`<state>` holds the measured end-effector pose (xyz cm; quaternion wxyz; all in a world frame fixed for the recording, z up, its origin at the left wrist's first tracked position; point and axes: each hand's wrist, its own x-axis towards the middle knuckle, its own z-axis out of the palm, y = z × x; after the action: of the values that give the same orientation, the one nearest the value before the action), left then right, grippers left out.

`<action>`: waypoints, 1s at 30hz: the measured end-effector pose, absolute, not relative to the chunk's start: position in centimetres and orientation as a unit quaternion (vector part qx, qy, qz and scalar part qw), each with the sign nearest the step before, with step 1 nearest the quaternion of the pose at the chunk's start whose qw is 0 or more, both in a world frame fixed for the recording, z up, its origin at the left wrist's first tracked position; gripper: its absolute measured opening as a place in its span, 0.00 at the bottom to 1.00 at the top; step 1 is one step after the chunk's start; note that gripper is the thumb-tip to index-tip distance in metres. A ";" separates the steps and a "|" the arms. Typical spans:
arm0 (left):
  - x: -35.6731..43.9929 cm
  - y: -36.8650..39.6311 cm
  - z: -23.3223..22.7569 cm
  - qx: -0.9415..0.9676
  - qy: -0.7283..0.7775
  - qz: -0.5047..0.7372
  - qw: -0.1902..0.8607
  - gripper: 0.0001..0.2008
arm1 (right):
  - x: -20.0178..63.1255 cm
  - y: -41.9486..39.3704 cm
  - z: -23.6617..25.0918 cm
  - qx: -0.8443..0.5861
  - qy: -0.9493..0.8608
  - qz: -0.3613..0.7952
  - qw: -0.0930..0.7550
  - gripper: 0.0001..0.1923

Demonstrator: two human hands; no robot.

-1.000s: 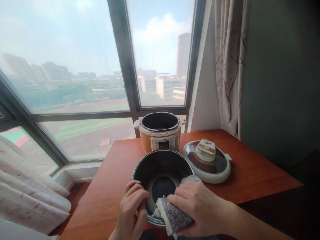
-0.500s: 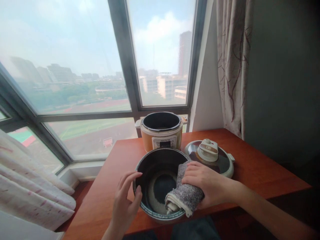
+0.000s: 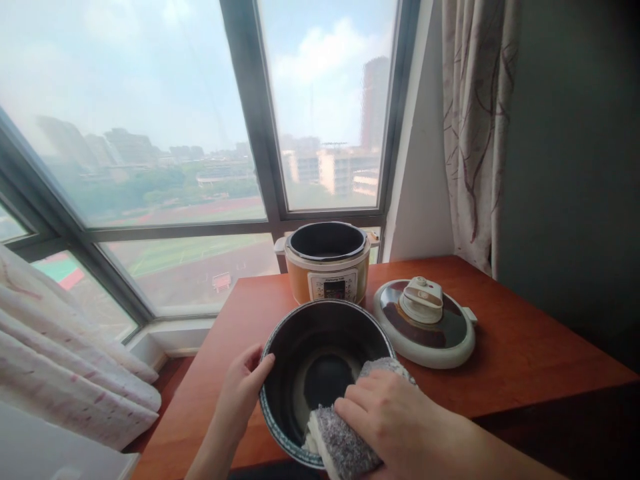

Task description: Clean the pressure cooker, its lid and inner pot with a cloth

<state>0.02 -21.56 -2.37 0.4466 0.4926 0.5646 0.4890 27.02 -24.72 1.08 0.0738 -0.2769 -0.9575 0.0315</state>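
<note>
Right hand [image 3: 395, 420] grips grey cloth [image 3: 343, 443] over near rim of inner pot [image 3: 300, 340] | left hand [image 3: 240, 393] cups pot's left wall | pot near table [image 3: 525, 360] edge | cooker [image 3: 327, 263] behind, lid [image 3: 425, 323] right

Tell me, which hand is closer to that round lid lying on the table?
The right hand. It presses a grey cloth on the inner pot at its near right rim, just below the lid. The left hand holds the pot's far left side.
</note>
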 end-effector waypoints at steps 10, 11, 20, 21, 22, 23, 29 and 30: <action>1.4 -24.0 -1.0 0.593 0.572 0.494 0.278 0.20 | 22.4 -25.6 -4.2 -0.322 -0.934 0.086 0.125 0.28; 1.5 -24.2 -0.8 0.606 0.579 0.491 0.240 0.20 | 22.6 -25.7 -3.9 -0.333 -0.928 0.114 0.121 0.30; 2.0 -24.1 0.5 0.668 0.585 0.459 0.034 0.18 | 28.3 -23.0 0.9 -0.345 -0.912 0.213 0.062 0.24; 2.1 -24.1 0.6 0.676 0.581 0.453 0.031 0.18 | 28.5 -22.4 0.8 -0.344 -0.916 0.202 0.046 0.22; 2.2 -24.1 0.6 0.682 0.577 0.448 0.031 0.18 | 28.6 -21.9 0.6 -0.346 -0.918 0.191 0.032 0.21; 2.3 -24.0 0.7 0.688 0.573 0.444 0.035 0.18 | 28.6 -21.4 0.4 -0.351 -0.919 0.177 0.021 0.20; 2.8 -22.9 0.9 0.701 0.566 0.426 0.085 0.17 | 27.6 -19.9 0.5 -0.405 -0.914 0.005 -0.008 0.17; 2.7 -22.8 0.9 0.701 0.568 0.422 0.088 0.17 | 27.4 -19.7 0.8 -0.414 -0.910 -0.034 -0.001 0.15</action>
<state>2.74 -22.76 0.85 0.0876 0.7014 0.5676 0.4221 27.37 -19.71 0.80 -0.0012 -0.4135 -0.9099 -0.0341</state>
